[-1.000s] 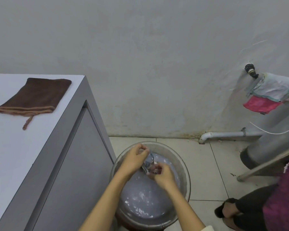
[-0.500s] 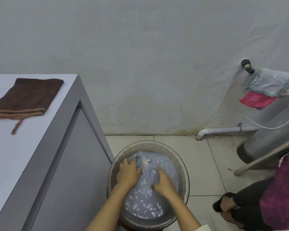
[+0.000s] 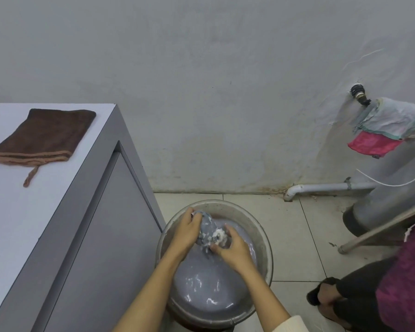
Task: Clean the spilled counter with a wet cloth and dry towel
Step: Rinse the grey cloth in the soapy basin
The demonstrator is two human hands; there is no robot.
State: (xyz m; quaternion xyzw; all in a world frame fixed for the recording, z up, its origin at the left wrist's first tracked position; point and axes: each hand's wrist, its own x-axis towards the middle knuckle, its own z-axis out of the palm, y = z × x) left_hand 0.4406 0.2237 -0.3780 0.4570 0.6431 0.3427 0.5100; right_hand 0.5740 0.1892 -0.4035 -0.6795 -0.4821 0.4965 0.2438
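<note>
Far left: counter (image 3: pixel 34 224), pale top; the brown dry towel (image 3: pixel 43 136) lies folded on it near the back wall, untouched. No spill visible on the part of the top we can see.

Centre, on the floor just beside the counter: metal basin (image 3: pixel 261 238) holding cloudy water. Our left hand (image 3: pixel 186 233) grips the upper end of the wet cloth (image 3: pixel 210 232), fingers curled round it; our right hand (image 3: pixel 235 252) grips the lower, sudsy end. Cloth held just above the water, bunched between both hands.

Right: another person's foot (image 3: pixel 326 293) near the basin.

Risks, as we judge them: a poorly wrung cloth would drip on the floor and flood the counter; hard twisting could splash over the rim.
</note>
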